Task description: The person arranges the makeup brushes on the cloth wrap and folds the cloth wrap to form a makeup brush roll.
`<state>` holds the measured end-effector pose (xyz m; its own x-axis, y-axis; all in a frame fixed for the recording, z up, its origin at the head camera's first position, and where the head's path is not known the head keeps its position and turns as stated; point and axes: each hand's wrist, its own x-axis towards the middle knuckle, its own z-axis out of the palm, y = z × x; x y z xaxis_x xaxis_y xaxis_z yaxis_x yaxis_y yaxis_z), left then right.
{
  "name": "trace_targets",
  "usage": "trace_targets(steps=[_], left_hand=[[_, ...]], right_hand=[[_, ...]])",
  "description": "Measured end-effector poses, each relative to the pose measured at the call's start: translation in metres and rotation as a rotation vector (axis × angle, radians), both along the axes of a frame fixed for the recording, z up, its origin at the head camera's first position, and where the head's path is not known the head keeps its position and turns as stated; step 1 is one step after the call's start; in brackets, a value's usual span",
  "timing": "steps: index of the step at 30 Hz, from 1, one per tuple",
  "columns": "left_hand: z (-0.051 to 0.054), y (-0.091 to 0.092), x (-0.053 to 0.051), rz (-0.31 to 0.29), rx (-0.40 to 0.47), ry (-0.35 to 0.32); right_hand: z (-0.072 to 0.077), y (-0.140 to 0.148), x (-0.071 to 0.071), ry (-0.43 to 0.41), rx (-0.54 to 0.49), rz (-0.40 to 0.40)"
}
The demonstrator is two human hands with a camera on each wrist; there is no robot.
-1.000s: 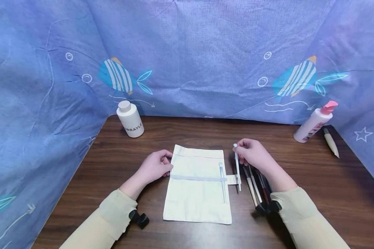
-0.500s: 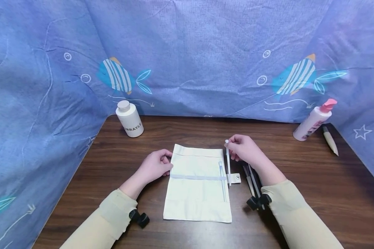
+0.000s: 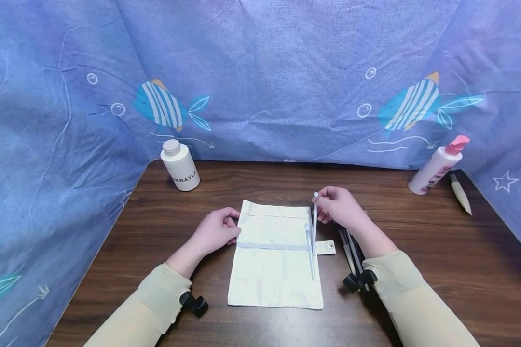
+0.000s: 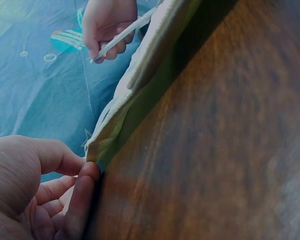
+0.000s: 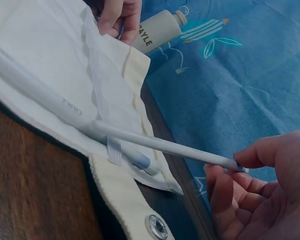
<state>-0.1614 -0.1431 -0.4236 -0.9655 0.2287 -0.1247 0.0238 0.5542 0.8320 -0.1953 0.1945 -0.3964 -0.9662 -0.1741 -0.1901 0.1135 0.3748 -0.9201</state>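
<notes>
A cream cloth brush roll [image 3: 269,284] lies unrolled on the table, with a grey elastic band across it. My left hand [image 3: 217,229] holds its left edge, pinched between thumb and finger in the left wrist view [image 4: 35,190]. One slim white brush [image 3: 310,262] lies under the band near the right edge. My right hand [image 3: 336,207] pinches the upper end of another slim white brush [image 5: 175,148]. Its lower end is at the band beside the first brush; whether it has passed under the band I cannot tell. A snap tab [image 3: 326,247] sticks out from the roll's right side.
Several brushes [image 3: 351,250] lie right of the roll, partly hidden by my right forearm. A white bottle [image 3: 181,166] stands at the back left, a pink-topped pump bottle [image 3: 436,168] at the back right. A thick pale-tipped brush [image 3: 461,193] lies beyond it.
My right hand has moved left with the white brush, from over the snap tab to the roll's right edge, bringing its lower end to the band. My left hand has stayed put.
</notes>
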Motion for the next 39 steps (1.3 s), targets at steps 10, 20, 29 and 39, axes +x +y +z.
trace_targets(steps=[10, 20, 29, 39], left_hand=[[0.0, -0.001, -0.001, -0.001, -0.001, 0.0], [0.0, -0.001, 0.0, -0.014, 0.01, 0.012], [0.001, 0.0, -0.001, -0.012, 0.007, 0.017], [0.001, -0.001, 0.0, -0.01, 0.003, 0.007]], right_hand=[[0.001, -0.002, -0.001, 0.0, -0.104, -0.037], [-0.003, -0.002, -0.003, 0.034, -0.157, -0.08], [-0.004, -0.006, -0.003, 0.031, -0.13, -0.027], [-0.011, -0.01, -0.001, 0.009, -0.132, 0.007]])
